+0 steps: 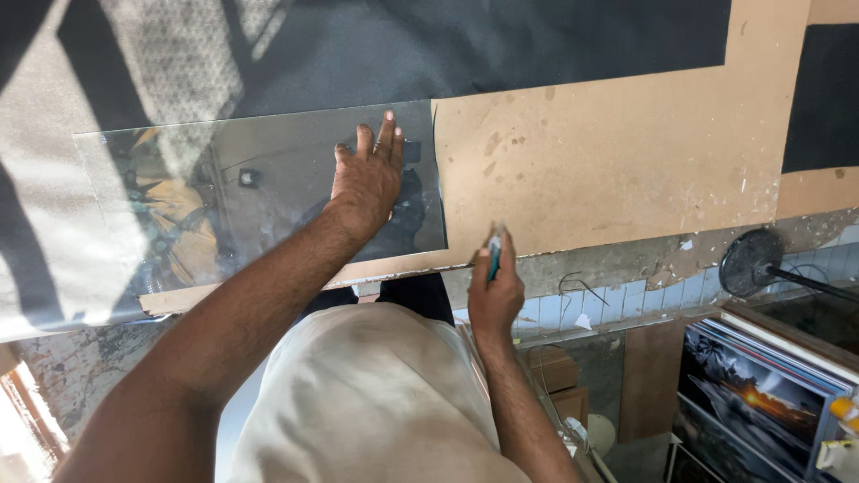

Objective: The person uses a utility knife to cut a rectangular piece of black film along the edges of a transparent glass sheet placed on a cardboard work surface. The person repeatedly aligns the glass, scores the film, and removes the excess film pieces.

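Glass sheet point(259, 201) lies flat on the brown board point(591, 152), under the left hand point(367, 179) — fingers spread, palm pressing down. Right hand point(495, 295) just off the sheet's near corner, fingers clamped on a teal-handled cutter point(493, 250). Risk: sheet overhangs the bench edge — uneven palm pressure could crack or tip it.

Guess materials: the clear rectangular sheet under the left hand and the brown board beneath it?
Clear rectangular sheet: likely glass, glossy; it mirrors the person and shows the surface beneath. Brown flat board: looks like hardboard or MDF, matte, stained and speckled. Left hand presses flat on the sheet.
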`<state>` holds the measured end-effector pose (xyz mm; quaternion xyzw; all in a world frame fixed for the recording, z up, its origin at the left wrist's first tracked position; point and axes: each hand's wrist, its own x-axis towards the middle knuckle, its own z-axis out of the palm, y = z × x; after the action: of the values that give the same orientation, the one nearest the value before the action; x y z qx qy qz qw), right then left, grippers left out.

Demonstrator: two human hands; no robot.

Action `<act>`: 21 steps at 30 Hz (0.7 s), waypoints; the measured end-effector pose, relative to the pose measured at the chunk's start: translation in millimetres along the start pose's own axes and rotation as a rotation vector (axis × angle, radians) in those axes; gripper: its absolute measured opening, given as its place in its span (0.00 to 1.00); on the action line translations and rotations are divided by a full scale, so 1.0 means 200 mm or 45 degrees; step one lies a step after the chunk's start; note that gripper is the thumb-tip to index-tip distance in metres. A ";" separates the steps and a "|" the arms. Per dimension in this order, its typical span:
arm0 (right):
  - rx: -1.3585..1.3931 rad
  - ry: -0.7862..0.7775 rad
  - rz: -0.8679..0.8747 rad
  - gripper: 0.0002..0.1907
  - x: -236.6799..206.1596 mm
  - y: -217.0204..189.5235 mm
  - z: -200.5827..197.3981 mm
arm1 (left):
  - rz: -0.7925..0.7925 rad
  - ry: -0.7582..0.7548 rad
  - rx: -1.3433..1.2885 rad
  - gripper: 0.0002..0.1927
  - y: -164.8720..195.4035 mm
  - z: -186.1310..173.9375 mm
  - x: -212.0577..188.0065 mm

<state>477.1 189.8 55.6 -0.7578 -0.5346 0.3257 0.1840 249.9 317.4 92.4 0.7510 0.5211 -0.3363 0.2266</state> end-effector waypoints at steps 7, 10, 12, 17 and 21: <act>-0.544 -0.241 -0.387 0.32 0.10 -0.08 0.07 | -0.020 0.019 0.091 0.59 0.00 0.01 0.00; -0.542 -0.171 -0.079 0.33 0.06 -0.11 0.01 | -0.009 0.021 0.033 0.59 0.00 0.00 0.00; -0.462 -0.137 -0.150 0.33 0.06 -0.10 -0.01 | -0.020 0.012 0.033 0.59 0.00 0.00 -0.01; -0.441 -0.018 -0.308 0.23 0.18 0.06 0.07 | -0.014 0.022 0.055 0.58 -0.01 0.00 -0.02; -0.748 0.265 0.125 0.15 0.36 0.46 -0.08 | -0.041 0.039 -0.005 0.57 -0.01 0.00 -0.02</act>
<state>567.6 225.2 -11.8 -0.8327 -0.5469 0.0864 -0.0047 246.1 315.2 96.1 0.7472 0.5370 -0.3274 0.2147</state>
